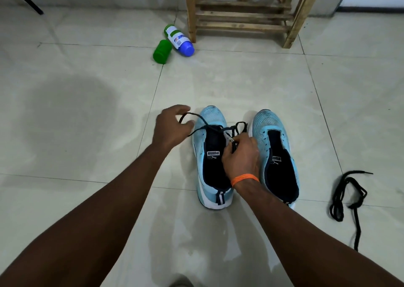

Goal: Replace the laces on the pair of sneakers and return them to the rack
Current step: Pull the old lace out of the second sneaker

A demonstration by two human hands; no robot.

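Pale blue mesh covers both sneakers, which are set side by side on the tiled floor (87, 111), toes pointed away from the person and heels nearest. The left sneaker (213, 117) is partly laced with a black lace (197, 117). The right sneaker (271, 124) is seen with bare eyelets and an open dark tongue.

The left grip (172, 127) is held just left of the left sneaker's toe, off the shoe itself. Its thumb and fingers are curled round a loop of the black lace, which is stretched from that grip across the toe box to the eyelets. The right grip (240, 155) is placed over the gap between the two sneakers, above the left sneaker's inner eyelet row. Its fingertips are closed in a pinch on the same lace near the tip. A slack bunch of that lace is gathered just beyond the right grip, between the two toes. An orange band (244, 179) is worn on the right wrist.

A second black lace (354, 205) is left in a loose tangle on the floor, well apart to the right of the right sneaker. Farther off, a wooden rack (242, 13) is stood against the wall. A white bottle (178, 38) with a blue base is laid beside the rack's left leg, and a green cap (162, 51) is laid just beside the bottle.
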